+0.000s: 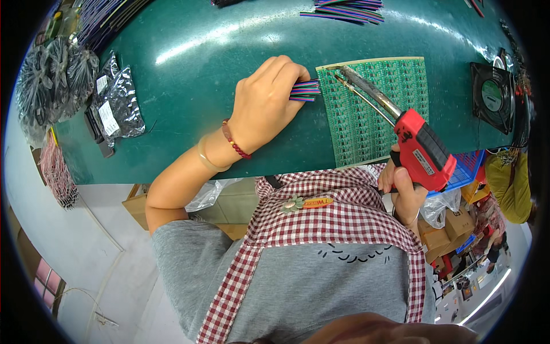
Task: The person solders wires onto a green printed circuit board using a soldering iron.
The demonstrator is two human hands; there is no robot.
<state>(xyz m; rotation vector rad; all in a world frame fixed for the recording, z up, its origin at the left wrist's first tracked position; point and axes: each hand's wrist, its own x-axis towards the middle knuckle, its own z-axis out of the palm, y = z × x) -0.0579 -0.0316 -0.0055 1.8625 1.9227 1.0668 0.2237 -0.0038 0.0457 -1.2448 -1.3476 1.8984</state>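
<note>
My left hand (266, 103) is closed around a small bunch of flat multicoloured ribbon wires (305, 90). Their ends stick out to the right, at the left edge of a green circuit board panel (378, 135). Rows of small components cover this panel, which lies flat on the table. In my right hand (403, 182) is a red and black soldering gun (424, 150), gripped by its handle. Its long metal barrel and thin feed tube reach up and left over the panel, with the tip near the panel's upper left corner. Whether tip and board touch, I cannot tell.
More ribbon wires (349, 10) lie at the far side of the green table (200, 109). A black fan (491, 97) sits at the right edge. Dark plastic bags (117, 103) and wire bundles (57, 172) are at the left. A blue crate (467, 169) stands below the table's right side.
</note>
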